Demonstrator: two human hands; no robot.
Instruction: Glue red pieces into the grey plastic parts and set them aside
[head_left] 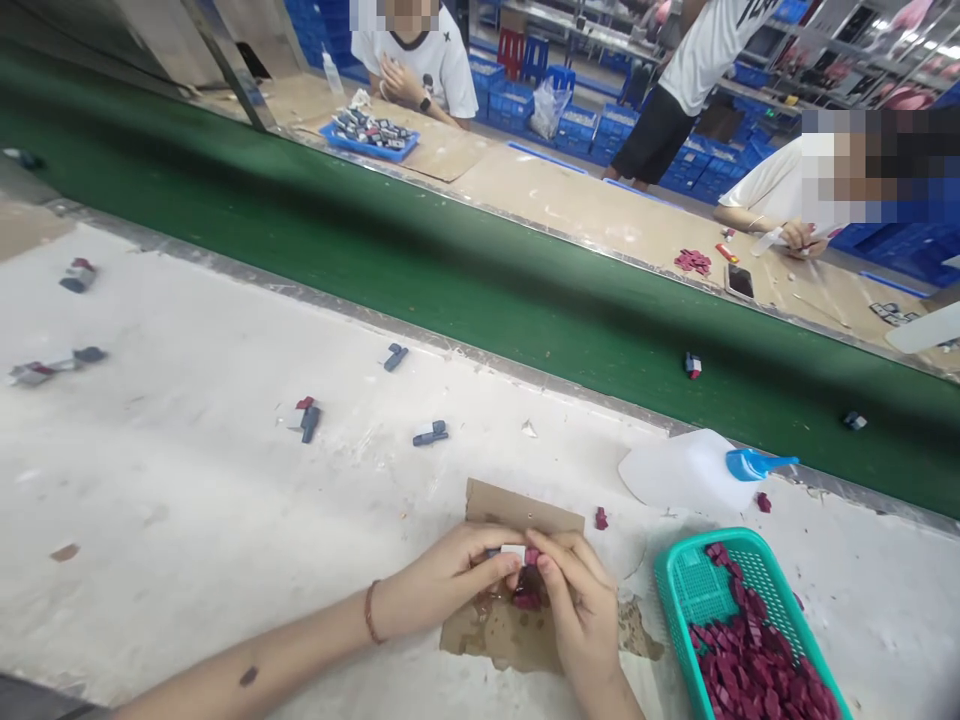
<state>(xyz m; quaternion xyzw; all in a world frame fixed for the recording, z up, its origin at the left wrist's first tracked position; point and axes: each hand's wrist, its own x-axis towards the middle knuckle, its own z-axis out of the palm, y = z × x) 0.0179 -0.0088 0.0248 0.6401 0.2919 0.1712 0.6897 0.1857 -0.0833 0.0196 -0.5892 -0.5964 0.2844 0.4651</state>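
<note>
My left hand [442,580] and my right hand [577,600] meet over a brown cardboard piece [517,510] on the white table. The left fingers pinch a small part with a white and grey end [512,553]. My right thumb and fingers press a dark red piece [531,558] against it. A few more dark red pieces [525,600] lie on the cardboard under the hands. A teal basket [690,580] filled with several dark red pieces [757,665] stands right of my right hand.
Grey-and-red assembled parts [430,434] lie scattered over the table [187,480]. A bottle with a blue nozzle [750,464] lies near the green conveyor belt [450,270], which carries small parts [692,365]. People work at the far bench, beside a blue tray [367,145].
</note>
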